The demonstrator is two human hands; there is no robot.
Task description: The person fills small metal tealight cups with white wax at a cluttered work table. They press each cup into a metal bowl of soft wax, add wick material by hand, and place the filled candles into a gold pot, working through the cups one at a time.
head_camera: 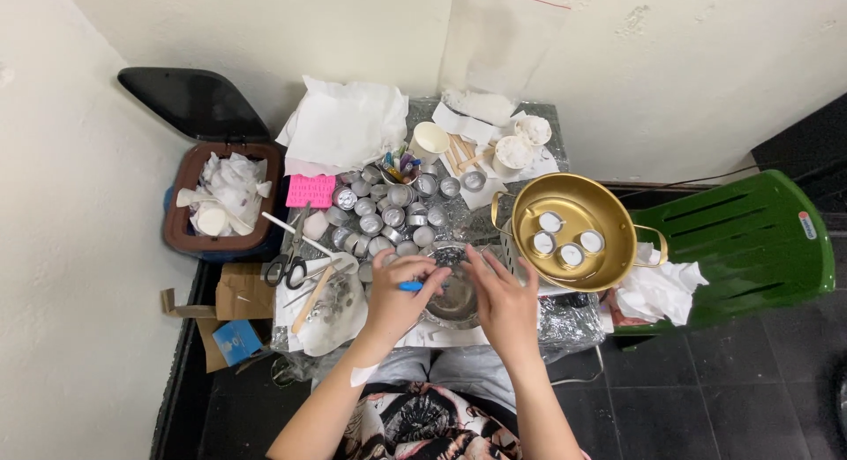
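Note:
My left hand (395, 297) grips a small blue tool (411, 286), its tip pointing right over a round metal bowl (453, 308) at the table's front edge. My right hand (501, 303) rests on the bowl's right rim, fingers curled around it. Behind the hands lie several small empty metal tealight cups (381, 215). To the right a gold two-handled pan (609, 211) holds several white filled tealights (565, 239).
Scissors (287, 268), a wooden stick (313, 299) and a plastic bag of small metal pieces (331, 314) lie left. A pink mould (311, 191), paper cups (428, 142), white paper (344, 125), a brown waste bin (221, 204) and a green chair (759, 239) surround the foil-covered table.

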